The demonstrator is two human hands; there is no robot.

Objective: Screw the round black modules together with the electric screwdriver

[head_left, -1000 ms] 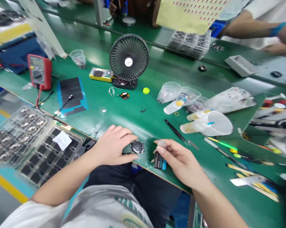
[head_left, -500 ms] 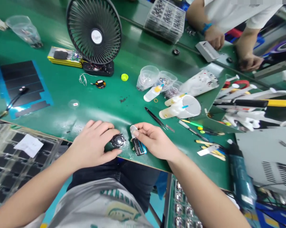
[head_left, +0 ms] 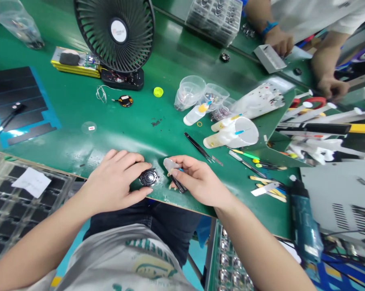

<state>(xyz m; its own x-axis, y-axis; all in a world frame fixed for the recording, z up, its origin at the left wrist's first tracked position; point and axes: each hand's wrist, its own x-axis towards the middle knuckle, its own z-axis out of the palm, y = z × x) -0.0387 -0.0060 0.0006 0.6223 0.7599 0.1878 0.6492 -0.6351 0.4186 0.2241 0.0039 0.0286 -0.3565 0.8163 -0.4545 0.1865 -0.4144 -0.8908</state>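
Note:
My left hand [head_left: 118,180] rests on the green tabletop, thumb and forefinger gripping a round black watch case [head_left: 149,177] from both sides. The case lies flat, a ringed round face upward. Just to its right, my right hand [head_left: 197,180] pinches a small black-and-blue labelled item [head_left: 179,185] together with a whitish translucent piece [head_left: 170,164] at its upper end. That item is tilted, so only its narrow dark side shows, and my fingers cover part of it. A small gap separates it from the watch case.
Beyond my right hand lie black tweezers [head_left: 197,146], and dropper bottles [head_left: 195,114] stand near clear cups [head_left: 191,91]. A black fan [head_left: 118,52] is at the back left. Tools fill a green holder [head_left: 279,147] on the right. A co-worker's hands [head_left: 279,42] work across the table.
My right hand has turned the labelled item, so its printed face no longer shows. My left hand stays on the watch case. The whole view has shifted slightly.

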